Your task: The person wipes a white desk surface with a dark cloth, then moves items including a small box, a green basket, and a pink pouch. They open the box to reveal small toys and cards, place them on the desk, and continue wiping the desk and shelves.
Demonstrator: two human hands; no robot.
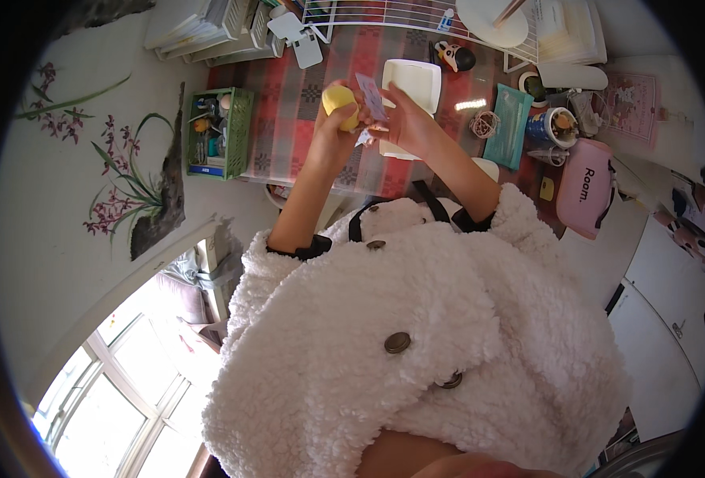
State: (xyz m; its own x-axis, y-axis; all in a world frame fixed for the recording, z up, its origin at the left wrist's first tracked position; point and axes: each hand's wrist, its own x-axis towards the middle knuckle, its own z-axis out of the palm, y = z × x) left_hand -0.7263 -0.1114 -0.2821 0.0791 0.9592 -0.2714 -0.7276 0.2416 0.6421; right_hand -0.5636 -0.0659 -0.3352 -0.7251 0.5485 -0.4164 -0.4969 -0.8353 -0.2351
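Note:
My left hand (338,137) is closed around a smooth yellow rounded object (339,105), whose exact kind I cannot make out. To its right, my right hand (407,123) pinches a small pink-purple printed card (371,96), tilted upright between the two hands. The left fingertips come close to the card's lower edge; whether they touch it is unclear. Behind the right hand lies an open white box (424,80) on the red and grey checked tablecloth (277,119). Part of the box is hidden by the right hand and forearm.
A green basket (245,131) of small items stands at the table's left end. Across the back runs a white wire rack (384,14), with a small figurine (454,57) before it. A teal pouch (509,127), a pen cup (558,127) and a pink bag (583,190) sit right.

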